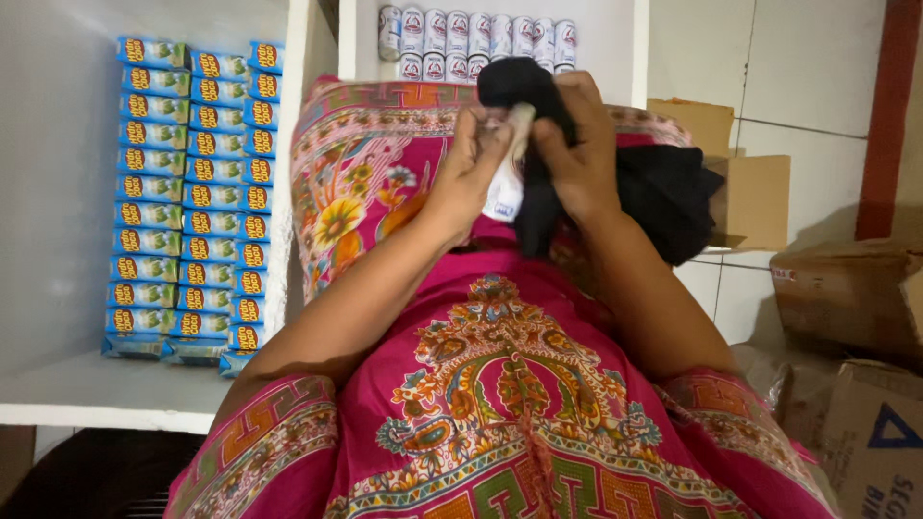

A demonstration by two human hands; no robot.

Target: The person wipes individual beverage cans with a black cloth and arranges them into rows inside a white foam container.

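Note:
My left hand (pixel 469 171) grips a small white can (pixel 504 192) from the left side. My right hand (pixel 577 144) presses a black cloth (pixel 534 91) against the can's top and right side. The cloth hangs down past the can and spreads to the right over my lap. Both hands are raised above my pink patterned dress (pixel 481 384), just in front of a white shelf (pixel 615 58) holding rows of similar white cans (pixel 476 38).
A white shelf (pixel 106 399) at left holds stacked blue and yellow drink cartons (pixel 192 202). Brown cardboard boxes (pixel 846 298) stand at right on a white tiled floor, another open box (pixel 755 197) behind the cloth.

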